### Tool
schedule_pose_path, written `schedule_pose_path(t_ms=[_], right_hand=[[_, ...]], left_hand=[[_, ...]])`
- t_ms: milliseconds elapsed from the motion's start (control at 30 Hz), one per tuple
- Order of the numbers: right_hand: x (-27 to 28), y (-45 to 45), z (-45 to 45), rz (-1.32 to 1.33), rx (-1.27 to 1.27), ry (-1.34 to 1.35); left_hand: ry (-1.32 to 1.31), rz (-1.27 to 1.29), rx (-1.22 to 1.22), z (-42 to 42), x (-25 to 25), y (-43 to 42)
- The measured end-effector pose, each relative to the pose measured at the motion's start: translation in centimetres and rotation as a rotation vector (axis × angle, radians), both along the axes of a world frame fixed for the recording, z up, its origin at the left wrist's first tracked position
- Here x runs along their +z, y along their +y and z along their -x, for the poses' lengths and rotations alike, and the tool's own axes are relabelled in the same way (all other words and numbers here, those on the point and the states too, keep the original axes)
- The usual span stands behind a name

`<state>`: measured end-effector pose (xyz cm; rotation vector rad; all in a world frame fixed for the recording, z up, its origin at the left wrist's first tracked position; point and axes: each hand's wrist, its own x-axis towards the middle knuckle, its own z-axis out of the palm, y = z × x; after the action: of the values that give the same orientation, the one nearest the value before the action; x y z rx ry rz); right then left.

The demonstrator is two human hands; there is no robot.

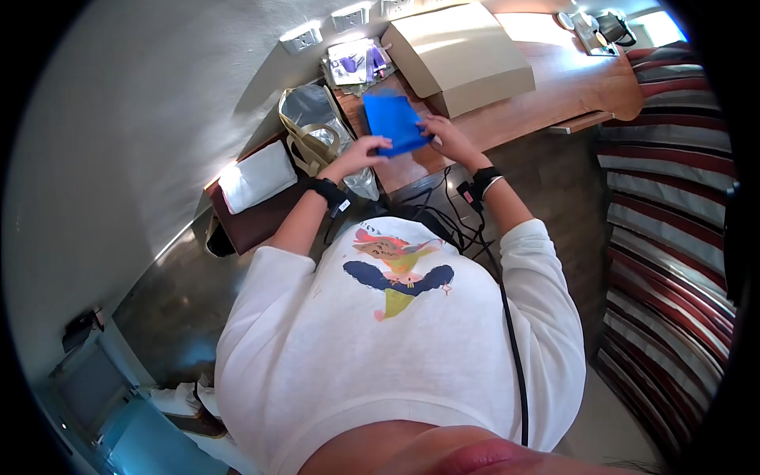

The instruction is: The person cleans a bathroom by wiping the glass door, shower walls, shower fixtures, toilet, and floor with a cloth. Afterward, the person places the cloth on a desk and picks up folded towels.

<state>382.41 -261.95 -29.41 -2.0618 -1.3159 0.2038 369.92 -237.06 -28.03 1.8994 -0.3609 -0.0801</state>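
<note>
A flat, bright blue rectangular piece point(391, 120) is held up over the near left end of the wooden desk; its exact kind does not show. Its lower left corner is between the fingers of my left hand point(362, 155). At the lower right edge, the fingers of my right hand point(448, 141) close on it. Each wrist wears a black band, and a cable runs from the right one. The far edge of the blue piece looks slightly blurred.
A large cardboard box point(463, 51) stands on the desk point(578, 87), near purple-printed packs point(356, 63). Left of the desk are a silver-lined bag point(317, 111) and a white folded item point(258, 176) on a dark surface. Black cables point(467, 226) hang before me; striped curtains point(665, 237) are rightward.
</note>
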Motion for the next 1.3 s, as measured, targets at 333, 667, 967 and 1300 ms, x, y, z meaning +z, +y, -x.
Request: schedule_pose_path(t_ms=[333,667,967,1300], right_hand=[[1.5,-5.3,-0.7,-0.237,-0.565,0.744],[7.8,-17.4,8.3,-0.458,-1.092,0.699],[8.2,-24.6,20.8,-0.609,-1.378,0.724],[6.4,-25.8,20.3,-0.66,-1.19,0.789]], left_hand=[[-0.116,-0.749,0.039,-4.0,-2.1,-2.6],[-0.019,-1.001,-0.078,-5.2,-6.9,-5.0],[0.06,-1.021,-0.085,-9.2,-6.5,-4.7],[0.109,0.38,0.937,12.9,3.3,3.4]])
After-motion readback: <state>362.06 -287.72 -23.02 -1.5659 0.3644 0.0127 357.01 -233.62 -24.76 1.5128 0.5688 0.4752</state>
